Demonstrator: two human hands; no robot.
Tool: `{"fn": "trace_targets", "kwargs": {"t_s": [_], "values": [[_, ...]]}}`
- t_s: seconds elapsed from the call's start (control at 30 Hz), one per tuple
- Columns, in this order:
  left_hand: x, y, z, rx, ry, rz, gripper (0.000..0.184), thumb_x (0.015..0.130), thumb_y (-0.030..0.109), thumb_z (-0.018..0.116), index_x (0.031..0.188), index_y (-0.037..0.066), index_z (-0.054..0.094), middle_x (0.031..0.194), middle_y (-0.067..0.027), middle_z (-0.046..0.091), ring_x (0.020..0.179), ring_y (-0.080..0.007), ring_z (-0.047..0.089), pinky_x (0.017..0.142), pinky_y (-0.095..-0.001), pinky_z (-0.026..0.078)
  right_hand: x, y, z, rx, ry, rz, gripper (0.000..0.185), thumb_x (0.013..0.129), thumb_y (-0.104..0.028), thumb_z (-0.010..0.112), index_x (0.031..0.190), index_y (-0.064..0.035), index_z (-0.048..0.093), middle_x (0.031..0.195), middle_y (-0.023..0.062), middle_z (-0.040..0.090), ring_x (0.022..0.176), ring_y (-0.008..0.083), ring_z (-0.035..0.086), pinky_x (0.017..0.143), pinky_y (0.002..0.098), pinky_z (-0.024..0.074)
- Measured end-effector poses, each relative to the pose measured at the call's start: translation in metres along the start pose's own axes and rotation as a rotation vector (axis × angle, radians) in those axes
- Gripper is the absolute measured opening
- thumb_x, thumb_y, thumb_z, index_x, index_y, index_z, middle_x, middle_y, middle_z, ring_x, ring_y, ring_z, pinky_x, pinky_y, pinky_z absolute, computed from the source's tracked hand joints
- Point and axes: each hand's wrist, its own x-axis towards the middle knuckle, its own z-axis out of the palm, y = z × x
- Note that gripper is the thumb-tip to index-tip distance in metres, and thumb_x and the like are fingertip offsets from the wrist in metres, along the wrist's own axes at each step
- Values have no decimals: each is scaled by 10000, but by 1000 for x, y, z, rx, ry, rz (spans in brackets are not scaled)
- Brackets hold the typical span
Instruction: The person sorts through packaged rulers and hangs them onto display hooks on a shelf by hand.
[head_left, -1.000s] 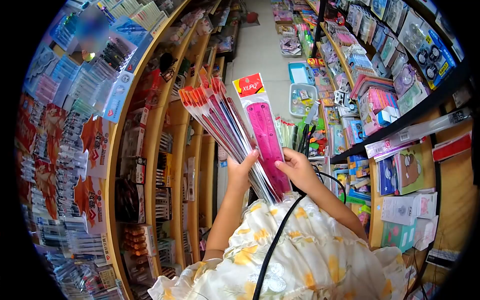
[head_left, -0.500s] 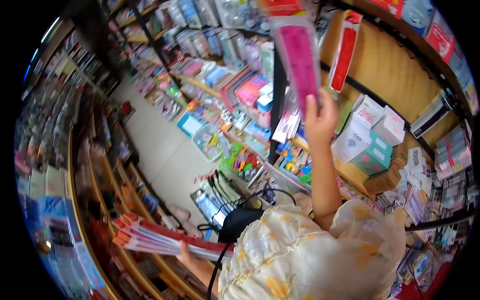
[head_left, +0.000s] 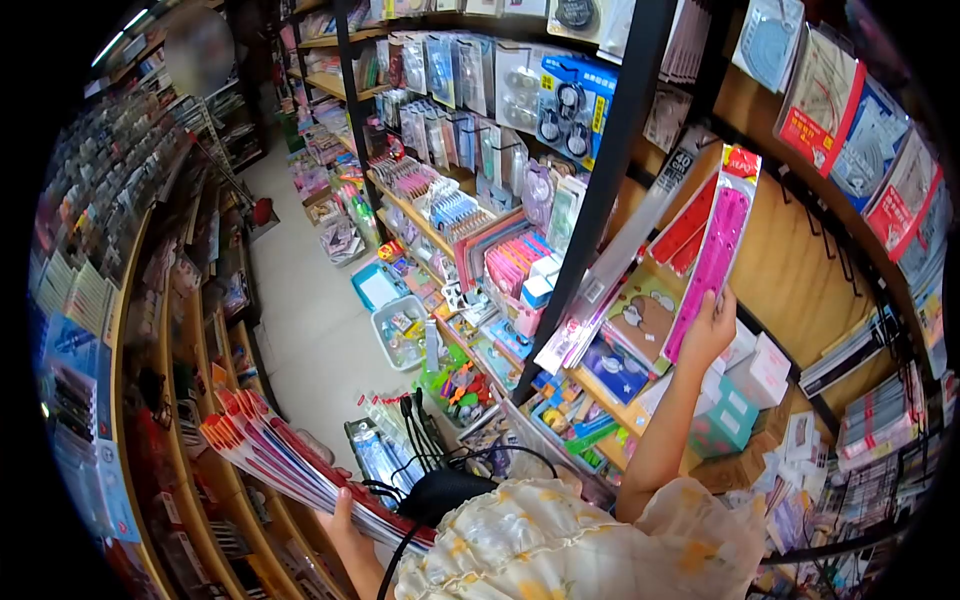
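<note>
My right hand (head_left: 708,328) is closed around the lower end of a long, narrow clear packet (head_left: 716,245) with a bright pink strip inside and a red and yellow top. It is raised in front of the right-hand rack. Just behind it hangs a similar red packet (head_left: 690,232), and beside that some long clear packets (head_left: 630,225). At the lower left, my left hand (head_left: 345,528) grips a fanned stack of long, narrow packets (head_left: 285,450) with red and orange ends and white, purple and red strips. What the strips are, I cannot tell.
Shelves of stationery (head_left: 470,205) line the far side, split by a black post (head_left: 600,190). A tiled aisle (head_left: 300,310) runs away to the left. Boxes (head_left: 725,415) sit on the right shelf. A black bag (head_left: 450,495) lies against my front, and wooden shelves (head_left: 180,400) stand left.
My right hand has moved right and down with the pink packet, which is now beside the hanging red packet. My left hand still holds the stack. The view has shifted and sharpened.
</note>
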Motion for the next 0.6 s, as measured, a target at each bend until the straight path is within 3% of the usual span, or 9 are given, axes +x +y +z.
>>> {"fn": "trace_targets", "kwargs": {"t_s": [0.23,0.6], "values": [[-2,5,7,-12,71,48,388,606,109,519,944,19,349,770,-81,447,571,-156,470,461,-268,420,1,-9,12,123,-48,163,187,730,-6,404,903,53,446,816,101,522,748,130,491,666,225,370],[7,-3,-5,-1,85,16,370,619,132,520,934,20,360,775,-75,448,581,-151,467,470,-259,417,1,-7,20,110,43,139,216,723,25,388,933,67,414,878,127,500,795,149,488,702,227,362]]}}
